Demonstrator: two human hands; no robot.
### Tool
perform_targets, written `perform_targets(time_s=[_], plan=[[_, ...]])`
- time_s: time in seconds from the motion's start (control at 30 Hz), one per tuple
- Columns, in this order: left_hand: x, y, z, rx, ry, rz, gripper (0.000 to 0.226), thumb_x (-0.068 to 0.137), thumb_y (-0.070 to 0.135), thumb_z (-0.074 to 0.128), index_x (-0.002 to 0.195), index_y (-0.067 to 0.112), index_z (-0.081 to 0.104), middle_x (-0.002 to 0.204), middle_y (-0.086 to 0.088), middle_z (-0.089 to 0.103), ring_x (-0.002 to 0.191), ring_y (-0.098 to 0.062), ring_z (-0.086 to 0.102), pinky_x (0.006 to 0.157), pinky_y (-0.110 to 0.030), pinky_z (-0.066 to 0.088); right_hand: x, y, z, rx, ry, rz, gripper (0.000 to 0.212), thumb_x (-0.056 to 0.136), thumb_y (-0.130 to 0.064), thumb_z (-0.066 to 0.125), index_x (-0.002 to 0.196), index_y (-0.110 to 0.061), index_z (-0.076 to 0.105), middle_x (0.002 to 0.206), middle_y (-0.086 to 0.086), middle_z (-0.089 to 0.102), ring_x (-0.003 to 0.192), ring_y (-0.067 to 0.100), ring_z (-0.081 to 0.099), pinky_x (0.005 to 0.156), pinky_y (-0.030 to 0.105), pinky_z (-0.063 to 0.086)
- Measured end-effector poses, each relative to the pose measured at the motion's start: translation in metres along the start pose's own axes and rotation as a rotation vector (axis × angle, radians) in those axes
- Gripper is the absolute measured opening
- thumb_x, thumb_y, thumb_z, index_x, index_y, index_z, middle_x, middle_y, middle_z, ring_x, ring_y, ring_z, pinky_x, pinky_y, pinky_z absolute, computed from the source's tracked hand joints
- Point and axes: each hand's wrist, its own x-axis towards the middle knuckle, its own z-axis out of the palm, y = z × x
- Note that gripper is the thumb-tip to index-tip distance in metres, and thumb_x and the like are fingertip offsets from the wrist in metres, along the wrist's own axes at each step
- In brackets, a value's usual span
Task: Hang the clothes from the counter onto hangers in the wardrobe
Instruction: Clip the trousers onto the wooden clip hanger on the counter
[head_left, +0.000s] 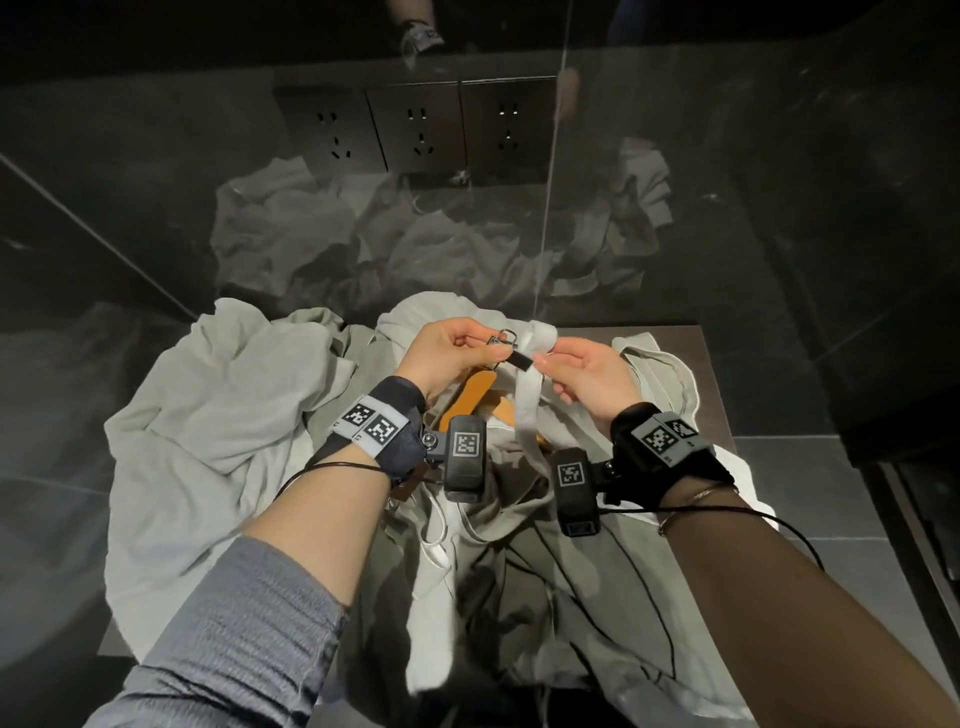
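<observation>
A pile of pale grey-green clothes lies spread over the dark counter. A wooden hanger rests on the pile, mostly hidden under my hands. My left hand pinches the metal clip of the hanger. My right hand pinches the clip's dark end together with a white strap of a garment, which hangs down between my wrists. Both hands meet above the middle of the pile.
A glossy dark wall with three power sockets stands right behind the counter and mirrors the clothes. A grey tiled floor lies to the right. Black cables run from my wrist bands across the clothes.
</observation>
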Motion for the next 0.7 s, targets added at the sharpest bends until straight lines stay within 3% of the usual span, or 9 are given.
perform_targets(time_s=[0.07,0.13,0.23,0.3,0.43,0.57,0.63,0.7], plan=[[0.006,-0.005,0.010,-0.015,-0.014,-0.008,0.016,0.081,-0.004,0.068,0.096,-0.002,0.067,0.052,0.011,0.066,0.047,0.004,0.059,0.045,-0.005,0.040,0.003,0.005,-0.005,0.094,0.014,0.045,0.010,0.091,-0.002,0.056,0.095,-0.003,0.065,0.065,0.009,0.059,0.046,0.006,0.052,0.049,0.014,0.047],[0.012,-0.010,0.016,-0.041,-0.023,-0.018,0.013,0.080,-0.003,0.069,0.092,0.002,0.068,0.055,0.010,0.068,0.051,0.003,0.061,0.047,-0.007,0.043,0.006,0.010,-0.009,0.225,0.030,0.100,0.011,0.092,-0.002,0.054,0.092,-0.005,0.065,0.071,0.012,0.063,0.059,0.011,0.063,0.065,0.018,0.057],[0.025,-0.017,0.026,-0.059,-0.039,-0.030,0.015,0.080,-0.001,0.071,0.085,0.013,0.069,0.061,0.008,0.069,0.056,0.001,0.064,0.052,-0.010,0.047,0.012,0.018,-0.016,0.396,0.042,0.163,0.009,0.093,-0.004,0.054,0.094,-0.002,0.063,0.086,0.018,0.066,0.077,0.020,0.069,0.078,0.026,0.059],[0.035,-0.022,0.031,-0.069,-0.049,-0.037,0.017,0.079,0.001,0.071,0.086,0.016,0.070,0.071,0.004,0.070,0.060,-0.001,0.065,0.057,-0.013,0.050,0.019,0.020,-0.021,0.412,0.062,0.211,0.007,0.092,-0.009,0.058,0.095,-0.006,0.064,0.092,0.016,0.066,0.079,0.021,0.069,0.072,0.025,0.060],[0.054,-0.038,0.039,-0.073,-0.058,-0.087,0.018,0.080,0.002,0.072,0.091,0.015,0.070,0.085,-0.003,0.070,0.068,-0.004,0.067,0.068,-0.017,0.054,0.038,0.033,-0.028,0.062,0.094,0.292,0.018,0.091,-0.033,0.060,0.104,-0.021,0.065,0.094,0.001,0.061,0.072,0.012,0.054,0.043,0.017,0.048],[0.072,-0.049,0.038,-0.009,-0.071,-0.121,0.037,0.079,0.016,0.076,0.115,0.017,0.066,0.113,-0.007,0.068,0.102,-0.020,0.065,0.094,-0.032,0.051,0.058,0.047,-0.024,0.288,-0.116,0.328,0.029,0.095,-0.030,0.055,0.118,-0.012,0.059,0.079,0.002,0.057,0.057,0.011,0.048,0.039,0.017,0.041],[0.078,-0.055,0.033,0.015,-0.092,-0.137,0.048,0.077,0.025,0.077,0.122,0.021,0.062,0.124,-0.004,0.063,0.111,-0.018,0.062,0.097,-0.031,0.049,0.071,0.055,-0.023,0.255,-0.095,0.307,0.027,0.095,-0.023,0.055,0.113,-0.004,0.059,0.076,0.005,0.056,0.054,0.011,0.049,0.042,0.017,0.046],[0.078,-0.068,0.024,-0.004,-0.111,-0.187,0.048,0.082,0.021,0.073,0.127,0.016,0.057,0.124,-0.005,0.061,0.109,-0.015,0.061,0.097,-0.026,0.048,0.083,0.063,-0.021,0.244,-0.042,0.295,0.024,0.095,-0.020,0.056,0.106,0.000,0.061,0.079,0.017,0.057,0.053,0.015,0.052,0.045,0.018,0.049]])
